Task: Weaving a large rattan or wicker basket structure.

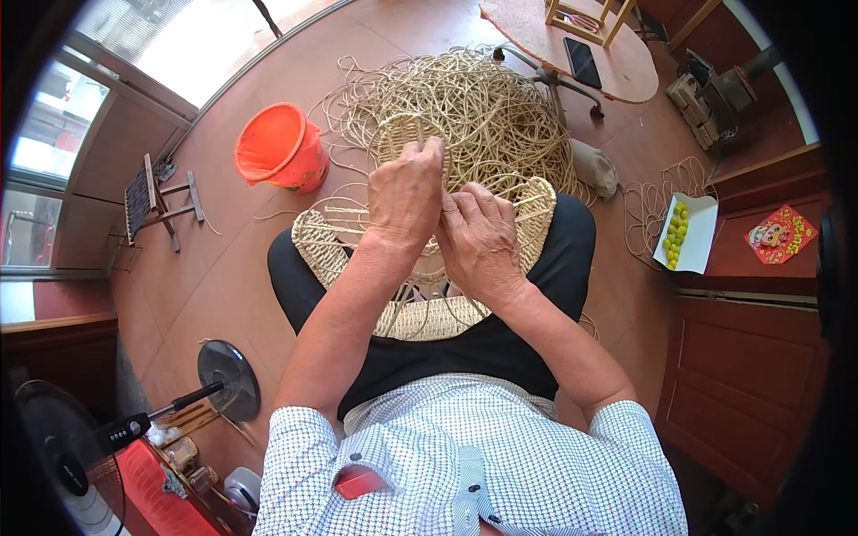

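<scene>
A woven straw-rope piece [433,320] lies across my lap, with rounded plaited ends at left and right and loose cords strung between them. My left hand [407,192] is closed in a fist over its middle, against the far plaited lobe [391,143]. Close beside it, my right hand [483,241] has its fingers bent and pressed together over the cords. Both hands cover what lies between their fingers, so the exact strand in each is hidden. Beyond my knees spreads a big tangled heap of straw cord [474,107] on the floor.
An orange-red bucket [313,165] stands left of the heap. Farther left is a small folding stool [152,201]. A pedestal fan [67,473] is at lower left. A round table [617,71] bears a phone [582,62]. At right, a white tray [700,241] holds yellow-green fruit.
</scene>
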Demonstrator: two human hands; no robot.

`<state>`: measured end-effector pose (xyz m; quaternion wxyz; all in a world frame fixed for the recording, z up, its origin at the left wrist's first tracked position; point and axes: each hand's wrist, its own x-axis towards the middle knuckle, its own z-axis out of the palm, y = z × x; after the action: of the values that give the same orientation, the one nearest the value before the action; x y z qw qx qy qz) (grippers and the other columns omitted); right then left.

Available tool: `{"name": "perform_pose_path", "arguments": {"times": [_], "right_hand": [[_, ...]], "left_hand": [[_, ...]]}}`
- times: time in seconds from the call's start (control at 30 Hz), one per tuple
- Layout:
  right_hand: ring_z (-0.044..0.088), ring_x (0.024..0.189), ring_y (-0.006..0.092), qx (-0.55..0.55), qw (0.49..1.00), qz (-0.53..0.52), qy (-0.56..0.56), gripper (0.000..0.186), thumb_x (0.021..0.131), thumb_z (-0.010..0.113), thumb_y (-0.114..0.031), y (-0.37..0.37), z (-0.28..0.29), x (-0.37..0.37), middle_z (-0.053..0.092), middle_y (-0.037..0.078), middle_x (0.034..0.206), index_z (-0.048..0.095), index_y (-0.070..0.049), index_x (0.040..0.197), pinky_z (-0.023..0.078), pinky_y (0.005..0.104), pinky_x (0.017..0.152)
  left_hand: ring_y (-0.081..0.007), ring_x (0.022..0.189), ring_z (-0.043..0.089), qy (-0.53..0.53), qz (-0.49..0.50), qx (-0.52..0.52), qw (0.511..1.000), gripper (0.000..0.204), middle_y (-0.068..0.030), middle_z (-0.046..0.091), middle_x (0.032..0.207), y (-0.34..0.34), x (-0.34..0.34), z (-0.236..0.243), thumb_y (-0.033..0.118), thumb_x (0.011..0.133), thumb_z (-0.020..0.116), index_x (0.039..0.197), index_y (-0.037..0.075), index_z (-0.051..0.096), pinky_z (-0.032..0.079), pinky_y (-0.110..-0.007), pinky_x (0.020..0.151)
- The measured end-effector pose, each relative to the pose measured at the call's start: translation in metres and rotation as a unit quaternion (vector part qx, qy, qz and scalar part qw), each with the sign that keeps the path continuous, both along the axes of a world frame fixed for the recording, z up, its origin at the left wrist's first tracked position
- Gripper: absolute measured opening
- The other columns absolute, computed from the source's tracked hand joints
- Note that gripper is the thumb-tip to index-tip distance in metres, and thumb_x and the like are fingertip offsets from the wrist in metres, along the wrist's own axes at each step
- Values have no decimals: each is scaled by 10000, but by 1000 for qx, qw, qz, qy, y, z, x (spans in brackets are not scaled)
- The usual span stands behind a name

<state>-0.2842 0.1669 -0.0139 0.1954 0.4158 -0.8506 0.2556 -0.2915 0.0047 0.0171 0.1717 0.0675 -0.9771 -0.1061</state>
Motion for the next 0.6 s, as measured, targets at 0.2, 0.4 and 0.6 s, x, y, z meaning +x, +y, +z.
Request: {"name": "perform_pose_path", "arguments": {"times": [0.2,0.4,0.6], "right_hand": [[643,1319,328,21,1000,-5,17,438,961,797,-170,-1,1,3,706,111,1231,724,6,1354,465,490,1070],[638,1323,327,22,1000,-4,2,458,957,806,-180,1,2,3,700,109,1229,721,2,1370,464,494,1072],[643,1295,297,2,1000,4,-1,547,965,793,-203,3,0,4,721,92,1215,706,-8,1469,470,461,1073]], "left_hand": [[-393,868,813,4,11,-24,1000,63,-146,761,1036,-3,-9,5,153,1060,685,1055,92,674,644,-508,720],[-385,952,807,5,2,32,999,162,-133,772,1086,-6,-10,5,148,1049,696,1191,86,743,642,-500,817],[-377,990,771,130,-76,186,971,191,-146,767,1133,-12,8,7,144,1096,700,1264,63,743,621,-463,854]]}}
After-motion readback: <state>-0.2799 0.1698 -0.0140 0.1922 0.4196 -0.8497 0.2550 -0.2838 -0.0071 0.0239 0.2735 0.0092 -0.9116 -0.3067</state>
